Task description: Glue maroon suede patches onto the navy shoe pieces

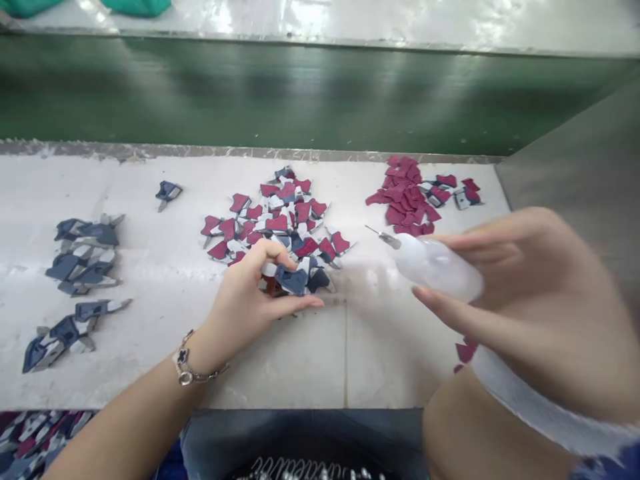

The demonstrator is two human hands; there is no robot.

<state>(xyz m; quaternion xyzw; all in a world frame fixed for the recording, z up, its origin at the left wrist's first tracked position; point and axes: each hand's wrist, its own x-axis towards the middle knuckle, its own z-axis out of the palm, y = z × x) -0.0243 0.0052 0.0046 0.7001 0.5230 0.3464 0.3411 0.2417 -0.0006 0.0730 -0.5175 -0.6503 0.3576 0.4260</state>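
Between the thumb and fingers of my left hand (250, 287) is a small dark blue and grey plastic part (292, 279), its blue face turned up. My right hand (530, 293) is wrapped around a translucent white squeeze bottle (443, 267) whose thin metal needle tip (381, 235) points left. A gap separates the needle from the part. Just beyond my left hand lies a heap of similar parts with maroon tops (277, 223). Past the bottle is a pile of loose maroon pieces (403, 193).
Blue-grey parts (83, 263) lie in rows on the left of the white table (380, 373), with one lone part (168, 193) farther back. A green ledge (310, 93) bounds the back, a grey panel (575, 153) the right. More parts (35, 433) are below the front left edge.
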